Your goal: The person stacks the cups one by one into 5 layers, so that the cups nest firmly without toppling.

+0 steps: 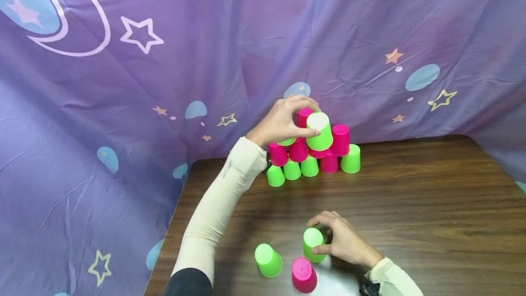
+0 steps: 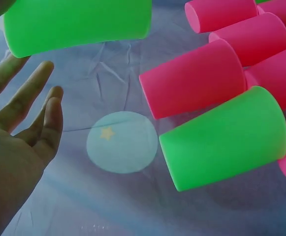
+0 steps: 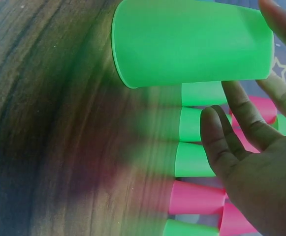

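Observation:
My left hand [image 1: 281, 120] pinches an upside-down green cup [image 1: 322, 137] between thumb and fingers, in front of the upper part of a stack of pink and green cups. That cup [image 2: 79, 24] fills the top of the left wrist view, with a pink cup [image 2: 194, 78] and a green cup [image 2: 226, 140] of the stack to its right. Lower down, my right hand [image 1: 349, 241] grips another upside-down green cup [image 1: 313, 245] by its sides, close over the table. In the right wrist view this cup [image 3: 192, 44] lies between thumb and fingers.
A single green cup [image 1: 269, 261] and a pink cup [image 1: 304, 276] stand upside down near the front. The stack's bottom row, with a green cup [image 1: 351, 159] at its right end, stands on the wooden table [image 1: 431, 204] before a purple curtain [image 1: 255, 49].

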Motion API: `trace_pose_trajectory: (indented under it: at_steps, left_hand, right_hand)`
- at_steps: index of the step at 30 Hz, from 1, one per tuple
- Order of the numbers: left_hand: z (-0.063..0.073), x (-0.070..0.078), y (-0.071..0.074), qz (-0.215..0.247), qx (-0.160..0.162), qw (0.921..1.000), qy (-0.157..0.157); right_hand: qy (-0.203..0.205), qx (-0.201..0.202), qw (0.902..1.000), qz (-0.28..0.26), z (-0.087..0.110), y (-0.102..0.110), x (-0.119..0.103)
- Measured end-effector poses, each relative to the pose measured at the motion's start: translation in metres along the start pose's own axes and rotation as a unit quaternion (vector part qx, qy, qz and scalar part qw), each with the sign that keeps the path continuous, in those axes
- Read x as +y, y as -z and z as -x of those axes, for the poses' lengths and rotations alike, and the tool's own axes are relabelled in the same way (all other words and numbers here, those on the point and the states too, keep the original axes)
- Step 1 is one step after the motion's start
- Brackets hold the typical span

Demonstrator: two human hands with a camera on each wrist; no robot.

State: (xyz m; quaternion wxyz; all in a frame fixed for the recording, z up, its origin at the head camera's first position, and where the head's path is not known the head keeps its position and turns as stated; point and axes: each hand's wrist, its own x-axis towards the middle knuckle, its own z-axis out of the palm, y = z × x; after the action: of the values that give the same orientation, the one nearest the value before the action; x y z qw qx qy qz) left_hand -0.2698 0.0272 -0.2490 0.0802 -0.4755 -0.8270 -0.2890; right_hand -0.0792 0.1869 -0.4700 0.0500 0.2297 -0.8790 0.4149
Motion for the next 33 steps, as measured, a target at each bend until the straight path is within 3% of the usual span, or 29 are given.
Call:
trace_pose_trajectory:
  at_steps: [13, 33]
  left_hand:
    - [-0.033, -0.007, -0.015, -0.029, -0.005, 0.9992, 0.028]
    - [-0.068, -0.02, -0.033, -0.039, -0.065, 0.9924, 0.096]
  right_hand:
    - [-0.007, 0.015, 0.9999, -0.001, 0.004, -0.002, 0.001]
    - [0.001, 0.024, 0.9996, -0.017, 0.009, -0.002, -0.001]
